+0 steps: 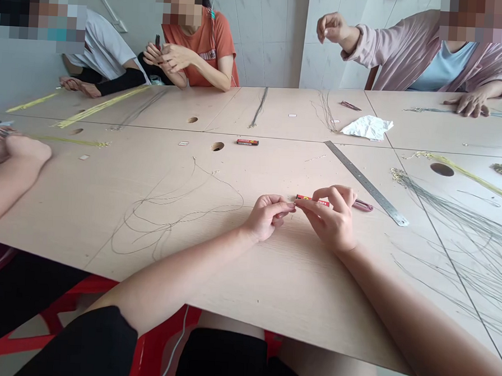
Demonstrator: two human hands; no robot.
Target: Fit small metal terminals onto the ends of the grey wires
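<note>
My left hand [266, 218] is closed in a pinch, its thumb and fingertip meeting the fingertips of my right hand [333, 220] just above the table. A thin greyish cord [171, 224] runs in loose loops from the left across the tabletop and up to my left hand. My right hand also pinches, with its other fingers curled; whatever sits between its fingertips is too small to make out. Behind my right hand lie a small red-and-black cylinder [303, 198], partly covered, and a pink-handled tool [363, 205].
A metal ruler [364, 183] lies slantwise on the table [238, 277]. Bundles of grey cords [455, 221] spread at the right. Another red-and-black cylinder [247, 142], crumpled white paper [367, 127] and yellow cords [104, 106] lie farther off. Several people sit around the table.
</note>
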